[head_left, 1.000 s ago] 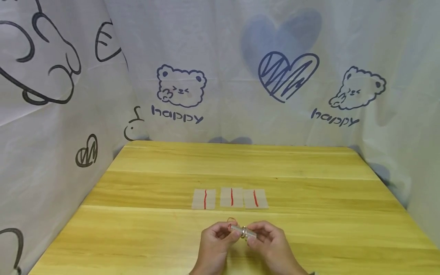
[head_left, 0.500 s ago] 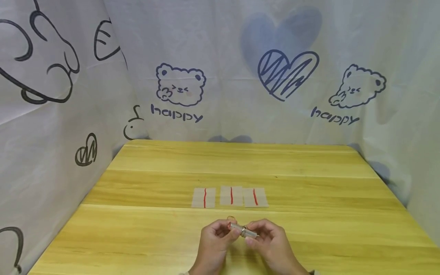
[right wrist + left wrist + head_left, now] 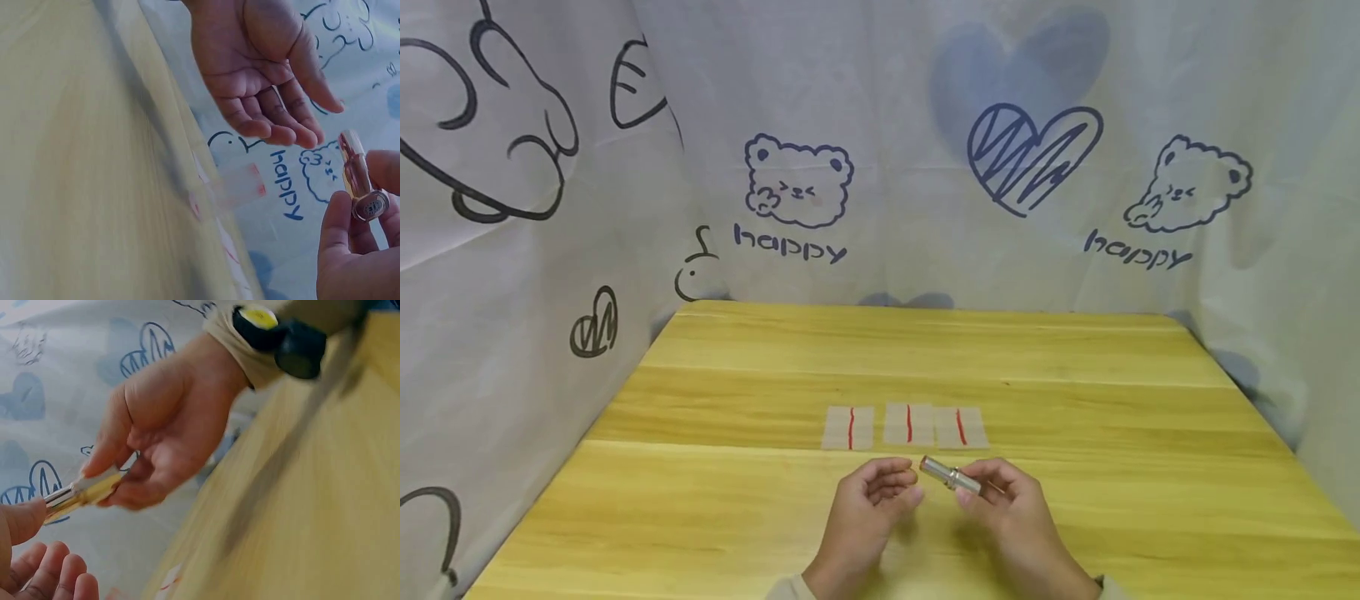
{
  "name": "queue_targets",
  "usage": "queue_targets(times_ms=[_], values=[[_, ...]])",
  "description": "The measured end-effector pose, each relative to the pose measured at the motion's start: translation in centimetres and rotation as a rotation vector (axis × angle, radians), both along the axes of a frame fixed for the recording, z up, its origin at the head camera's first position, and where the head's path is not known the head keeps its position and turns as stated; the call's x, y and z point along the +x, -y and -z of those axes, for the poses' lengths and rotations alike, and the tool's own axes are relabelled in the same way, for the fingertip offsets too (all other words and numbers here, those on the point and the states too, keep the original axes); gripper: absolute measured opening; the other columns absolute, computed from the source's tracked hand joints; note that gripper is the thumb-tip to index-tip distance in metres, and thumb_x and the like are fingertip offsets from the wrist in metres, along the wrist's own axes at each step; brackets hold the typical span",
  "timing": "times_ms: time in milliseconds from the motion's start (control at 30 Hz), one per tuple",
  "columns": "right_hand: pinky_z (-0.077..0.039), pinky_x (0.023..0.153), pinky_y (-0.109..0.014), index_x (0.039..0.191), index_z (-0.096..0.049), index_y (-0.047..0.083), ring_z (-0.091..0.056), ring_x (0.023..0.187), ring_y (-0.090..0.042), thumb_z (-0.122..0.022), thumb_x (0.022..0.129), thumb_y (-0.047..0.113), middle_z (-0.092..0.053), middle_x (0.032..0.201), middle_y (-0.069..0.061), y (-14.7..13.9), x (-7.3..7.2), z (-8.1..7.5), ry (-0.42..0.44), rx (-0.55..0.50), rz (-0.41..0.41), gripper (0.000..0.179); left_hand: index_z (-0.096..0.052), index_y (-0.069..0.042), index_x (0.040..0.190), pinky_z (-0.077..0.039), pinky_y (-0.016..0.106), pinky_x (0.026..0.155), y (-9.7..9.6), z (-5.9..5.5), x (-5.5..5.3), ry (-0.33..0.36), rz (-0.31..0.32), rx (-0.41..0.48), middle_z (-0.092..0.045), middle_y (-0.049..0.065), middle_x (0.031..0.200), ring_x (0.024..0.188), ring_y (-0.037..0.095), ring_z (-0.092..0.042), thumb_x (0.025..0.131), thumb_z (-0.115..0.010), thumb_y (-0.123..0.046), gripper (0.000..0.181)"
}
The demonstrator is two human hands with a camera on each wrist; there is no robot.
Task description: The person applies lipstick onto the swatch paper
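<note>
My right hand (image 3: 1013,510) pinches a slim silver lipstick tube (image 3: 936,471) between thumb and fingers, above the near part of the table. The tube tilts, its reddish end up and toward my left hand, a ring round its middle. In the right wrist view, a round label (image 3: 373,206) shows on the end of the lipstick by the right fingers. My left hand (image 3: 867,504) is just to the left, palm turned inward, fingers loosely bent and apart from the tube in the head view. Nothing shows in that palm (image 3: 240,65).
Three pale paper squares, left (image 3: 837,429), middle (image 3: 897,425) and right (image 3: 973,429), each with a red line, lie in a row beyond my hands on the wooden table (image 3: 715,492). White cloth (image 3: 910,200) with drawings hangs behind. A blurred pale shape (image 3: 240,187) has reddish edges.
Both hands held the lipstick before; now my left hand has let go and a gap shows. The right hand has moved slightly up and right with the lipstick. A red loop by the left fingers no longer shows.
</note>
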State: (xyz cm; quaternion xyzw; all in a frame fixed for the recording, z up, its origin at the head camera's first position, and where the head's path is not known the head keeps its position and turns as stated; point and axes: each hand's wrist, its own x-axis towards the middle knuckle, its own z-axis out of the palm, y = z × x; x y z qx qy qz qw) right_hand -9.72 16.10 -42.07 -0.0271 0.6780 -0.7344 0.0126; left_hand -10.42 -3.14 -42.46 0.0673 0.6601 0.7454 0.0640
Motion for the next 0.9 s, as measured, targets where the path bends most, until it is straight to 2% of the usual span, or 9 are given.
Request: queue_targets(times_ms=[167,333,533,633,800,900], values=[[-0.055,0.079,-0.027,0.105,-0.058,-0.014,-0.065,0.093,-0.019,-0.067,0.082,-0.012,-0.059,0.107,-0.018,-0.9,-0.9,-0.8,-0.033,0.047,0.036,0.025,-0.060,0.006,0.115,-0.052,0.024,0.079,0.9,-0.9,-1.4,-0.133,0.022,-0.182,-0.064,0.013,0.104,0.093,0.021,-0.062,0.089,-0.072,-0.013,0.034],[-0.054,0.079,-0.026,0.106,-0.058,-0.013,-0.064,0.092,-0.018,-0.067,0.084,-0.008,-0.058,0.108,-0.018,-1.9,-1.9,-1.2,-0.034,0.094,0.035,0.025,-0.062,0.000,0.118,-0.052,0.027,0.076,1.4,-1.3,-3.2,-0.209,0.054,-0.412,-0.064,0.011,0.107,0.092,0.021,-0.061,0.086,-0.076,-0.020,0.040],[-0.054,0.079,-0.026,0.110,-0.057,-0.015,-0.062,0.089,-0.016,-0.067,0.084,-0.006,-0.058,0.107,-0.019,-2.7,-3.2,-1.2,-0.019,0.149,-0.005,0.029,-0.054,0.003,0.130,-0.051,0.040,0.081,1.7,-1.3,-4.8,-0.206,0.167,-0.682,-0.060,0.017,0.120,0.100,0.029,-0.058,0.078,-0.083,-0.025,0.066],[-0.054,0.079,-0.026,0.109,-0.058,-0.014,-0.061,0.087,-0.016,-0.067,0.084,-0.007,-0.058,0.105,-0.017,-3.0,-3.6,-1.0,0.004,0.161,-0.010,0.028,-0.055,0.004,0.129,-0.051,0.043,0.084,1.7,-1.2,-5.3,-0.197,0.227,-0.803,-0.061,0.016,0.118,0.099,0.030,-0.060,0.075,-0.085,-0.026,0.069],[-0.053,0.077,-0.025,0.109,-0.058,-0.013,-0.059,0.083,-0.015,-0.068,0.084,-0.005,-0.060,0.101,-0.013,-3.3,-4.0,-0.6,0.018,0.176,-0.008,0.028,-0.063,0.001,0.112,-0.052,0.036,0.079,1.7,-0.8,-6.0,-0.224,0.296,-0.874,-0.065,0.008,0.100,0.089,0.023,-0.062,0.075,-0.085,-0.022,0.049],[-0.052,0.077,-0.025,0.108,-0.059,-0.012,-0.058,0.083,-0.015,-0.069,0.084,-0.004,-0.059,0.101,-0.012,-3.4,-4.2,-0.5,0.026,0.180,-0.003,0.027,-0.066,-0.001,0.100,-0.051,0.029,0.073,1.7,-0.4,-6.3,-0.287,0.316,-0.876,-0.065,0.002,0.090,0.080,0.016,-0.061,0.075,-0.086,-0.018,0.036]])
